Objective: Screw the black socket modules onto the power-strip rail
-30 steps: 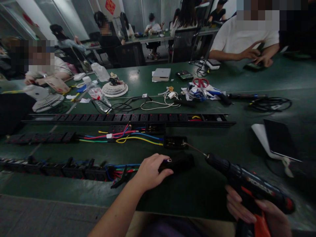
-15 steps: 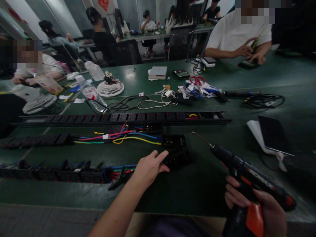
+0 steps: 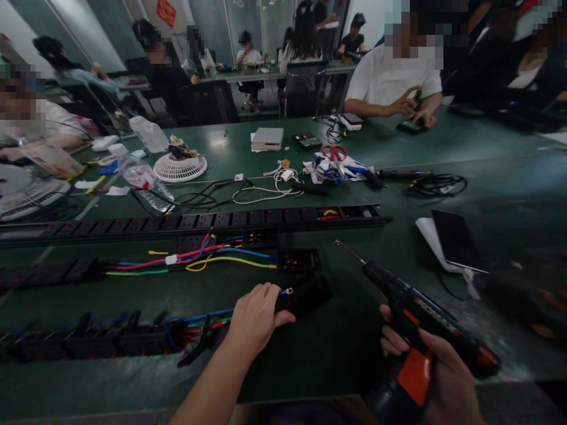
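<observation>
One drill [image 3: 432, 319], black body, orange patches, long thin bit [image 3: 350, 252].

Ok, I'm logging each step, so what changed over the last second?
The right hand moved the drill rightward: its bit was at the yellow-wired box's right end and now shows right of it. The view swung right. Both grips stayed: drill in the right hand, black block in the left hand.

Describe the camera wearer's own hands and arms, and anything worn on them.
The left hand is bare, with no visible glove, ring or watch; the left forearm shows no sleeve. The right hand is also ungloved, and no sleeve shows there.
</observation>
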Motion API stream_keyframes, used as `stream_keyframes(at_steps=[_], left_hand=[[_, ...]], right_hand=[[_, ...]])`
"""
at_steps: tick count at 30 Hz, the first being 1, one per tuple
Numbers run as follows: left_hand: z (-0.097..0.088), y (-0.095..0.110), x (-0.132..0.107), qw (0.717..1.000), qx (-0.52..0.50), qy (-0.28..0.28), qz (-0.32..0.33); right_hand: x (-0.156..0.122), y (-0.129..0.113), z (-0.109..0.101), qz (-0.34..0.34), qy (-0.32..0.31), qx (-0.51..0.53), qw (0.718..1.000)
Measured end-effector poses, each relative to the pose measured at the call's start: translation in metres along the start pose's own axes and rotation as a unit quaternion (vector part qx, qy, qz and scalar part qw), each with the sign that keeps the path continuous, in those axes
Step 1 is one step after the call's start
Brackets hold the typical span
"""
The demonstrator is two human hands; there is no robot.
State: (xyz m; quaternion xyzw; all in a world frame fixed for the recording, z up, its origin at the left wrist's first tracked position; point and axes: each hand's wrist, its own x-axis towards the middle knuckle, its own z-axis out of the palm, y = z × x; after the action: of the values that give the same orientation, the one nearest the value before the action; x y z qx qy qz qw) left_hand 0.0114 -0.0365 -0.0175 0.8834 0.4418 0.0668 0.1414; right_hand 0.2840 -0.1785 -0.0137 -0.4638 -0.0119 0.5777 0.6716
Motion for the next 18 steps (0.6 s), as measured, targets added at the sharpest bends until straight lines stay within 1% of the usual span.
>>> stream_keyframes(at_steps=[5,10,13,18], left_hand=[[0.0,0.001,0.001,1.0,-0.008,-0.002,-0.007],[-0.002,0.002,0.0,1.0,-0.015,-0.005,-0.012],[-0.004,0.004,0.0,1.0,-0.021,-0.009,-0.016],[-0.005,0.004,0.002,0.999,-0.026,-0.016,-0.022]], right_hand=[[0.006,-0.002,0.008,-0.016,-0.001,0.012,1.0],[0.01,-0.01,0.02,-0.009,0.012,-0.019,1.0],[0.013,-0.014,0.027,-0.017,0.045,-0.042,0.998],[0.013,-0.02,0.039,-0.045,0.132,-0.073,0.988]])
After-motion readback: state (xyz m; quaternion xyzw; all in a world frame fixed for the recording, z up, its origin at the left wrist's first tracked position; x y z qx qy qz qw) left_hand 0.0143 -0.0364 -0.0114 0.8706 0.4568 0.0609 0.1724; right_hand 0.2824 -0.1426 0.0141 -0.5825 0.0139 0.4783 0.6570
